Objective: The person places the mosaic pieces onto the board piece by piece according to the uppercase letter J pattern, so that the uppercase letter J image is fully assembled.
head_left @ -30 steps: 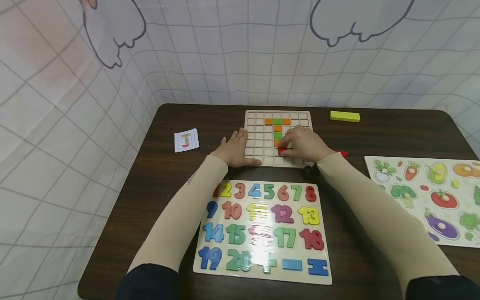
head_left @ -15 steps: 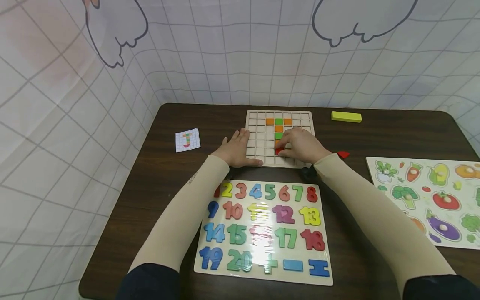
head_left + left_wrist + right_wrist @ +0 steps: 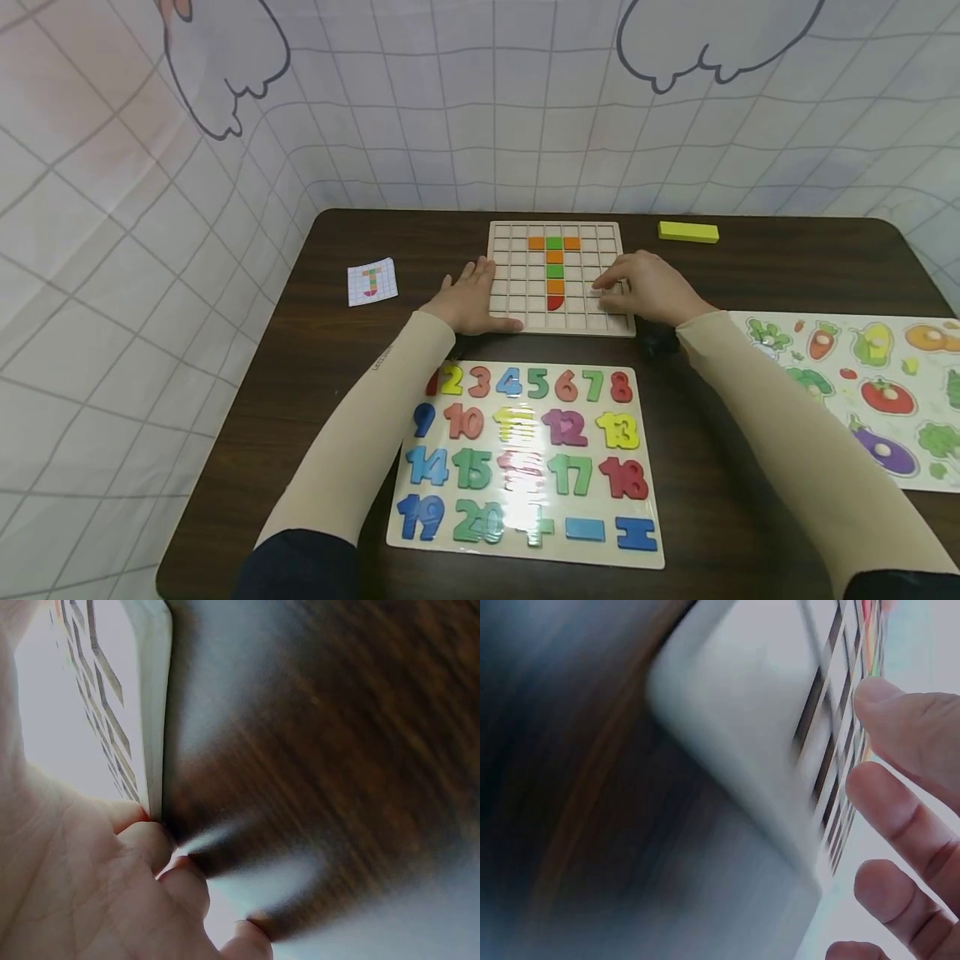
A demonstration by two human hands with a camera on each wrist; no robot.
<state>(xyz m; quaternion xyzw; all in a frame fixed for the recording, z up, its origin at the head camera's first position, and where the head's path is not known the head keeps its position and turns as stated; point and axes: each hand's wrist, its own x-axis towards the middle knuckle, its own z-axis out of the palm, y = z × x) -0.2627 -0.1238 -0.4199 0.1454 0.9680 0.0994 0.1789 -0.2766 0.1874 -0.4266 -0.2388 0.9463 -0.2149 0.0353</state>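
The wooden grid board [image 3: 517, 312] lies toward the back of the table. On it, orange and green square tiles form a T, with a green tile [image 3: 554, 271] in the stem. At the stem's foot sits a red tile [image 3: 555, 302] with a rounded corner. My left hand [image 3: 472, 302] rests against the board's left edge, fingers spread and thumb along the front. Over the board's right edge hovers my right hand [image 3: 651, 287], fingers loosely bent; the right wrist view shows nothing between thumb and fingers.
A small pattern card [image 3: 372, 282] lies at the left. In front is a number puzzle board [image 3: 525, 533]; at right, a vegetable puzzle board [image 3: 817, 450] is partly covered by my right sleeve. A yellow block [image 3: 687, 232] lies at the back right.
My right hand has let go of the red tile, which stays in the grid, and has moved right. It now blocks the spot where another red piece showed. My left hand has stayed put.
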